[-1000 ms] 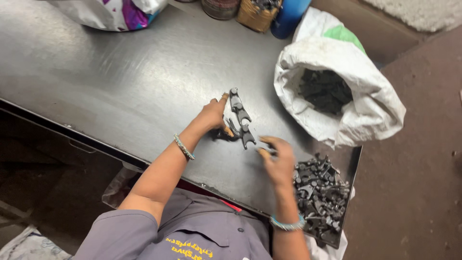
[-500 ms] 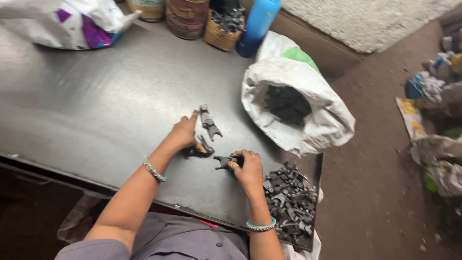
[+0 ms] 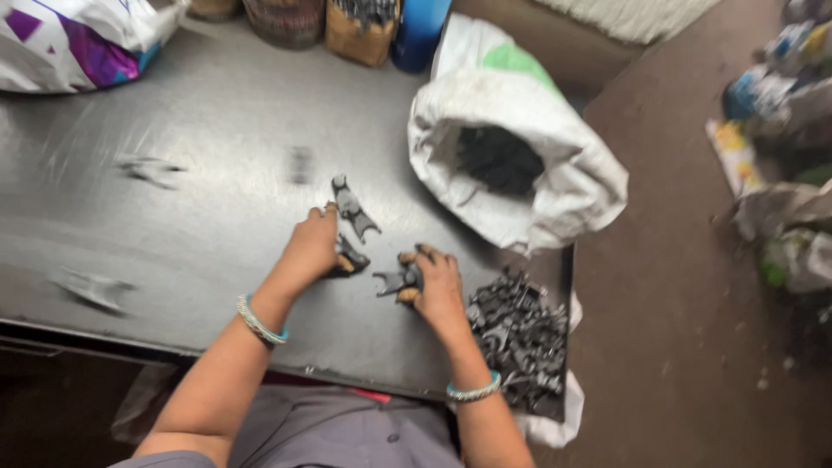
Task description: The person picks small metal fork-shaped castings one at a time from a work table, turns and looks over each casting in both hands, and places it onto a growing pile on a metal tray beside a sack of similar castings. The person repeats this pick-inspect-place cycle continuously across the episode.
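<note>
Left hand (image 3: pixel 310 250): fingers curled on a dark forked metal part (image 3: pixel 351 258) that rests on the grey table (image 3: pixel 173 217).
Right hand (image 3: pixel 433 282): clenched on a second forked part (image 3: pixel 394 281) — its prongs point left.
Loose piece (image 3: pixel 354 210): lies just above the left hand.
Packages: white sack (image 3: pixel 555 173), open, dark parts inside, green patch at the back; blue container (image 3: pixel 419 33) at the far edge.
Change: the hands have drawn apart — a heap of parts (image 3: pixel 516 334) is nearer the right wrist.

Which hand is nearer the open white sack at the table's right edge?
Right. The right hand, gripping a small dark metal part, sits just below-left of the white sack. The left hand is farther left, across a loose dark part.
</note>
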